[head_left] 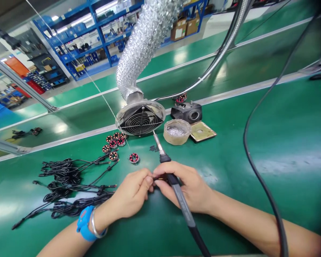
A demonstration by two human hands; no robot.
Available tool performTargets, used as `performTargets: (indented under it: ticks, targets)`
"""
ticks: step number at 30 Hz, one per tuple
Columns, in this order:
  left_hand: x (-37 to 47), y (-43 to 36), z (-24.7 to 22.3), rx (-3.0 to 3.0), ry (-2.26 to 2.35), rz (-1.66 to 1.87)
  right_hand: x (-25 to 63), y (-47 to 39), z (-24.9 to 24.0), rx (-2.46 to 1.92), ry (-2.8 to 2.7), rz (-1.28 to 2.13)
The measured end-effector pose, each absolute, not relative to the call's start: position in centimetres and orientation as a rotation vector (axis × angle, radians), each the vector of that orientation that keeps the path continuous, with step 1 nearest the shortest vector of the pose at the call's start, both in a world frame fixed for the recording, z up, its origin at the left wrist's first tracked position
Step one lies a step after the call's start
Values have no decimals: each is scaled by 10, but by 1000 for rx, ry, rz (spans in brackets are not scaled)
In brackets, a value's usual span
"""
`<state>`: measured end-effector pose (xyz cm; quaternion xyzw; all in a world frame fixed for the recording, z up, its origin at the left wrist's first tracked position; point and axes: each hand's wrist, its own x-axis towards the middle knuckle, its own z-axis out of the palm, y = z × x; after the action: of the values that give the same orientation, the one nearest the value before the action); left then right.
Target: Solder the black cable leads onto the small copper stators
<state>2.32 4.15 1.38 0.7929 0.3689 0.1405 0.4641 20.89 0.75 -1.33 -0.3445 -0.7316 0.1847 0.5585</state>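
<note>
My left hand [135, 191], with a blue band and a metal bangle at the wrist, is closed in a pinch at the centre. Its fingertips meet those of my right hand [188, 184] around a small dark piece, mostly hidden between them. A soldering iron [180, 196] lies across my right hand, held in it, its tip pointing up and away toward the round fan grille. Beyond the hands, one motor stator [134, 158] with red windings sits on the green surface. Several small black pieces [153, 148] lie near the iron's tip.
Bundles of black cables [66, 175] spread on the left, below clustered stators [113, 142]. A fume extractor [141, 119] hangs on a silver duct. Behind the iron are a round tub [176, 132], a yellow sponge tray [202, 131] and a black iron stand [186, 112]. A black cord [247, 142] crosses the right.
</note>
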Motion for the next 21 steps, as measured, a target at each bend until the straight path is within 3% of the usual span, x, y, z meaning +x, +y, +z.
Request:
performTargets:
  ticks: [5, 21]
  targets:
    - [23, 40, 1, 1693, 883, 328, 210, 10, -18, -826, -1686, 531]
    - [20, 43, -11, 1715, 1008, 567, 192, 1, -23, -1098, -1541, 754]
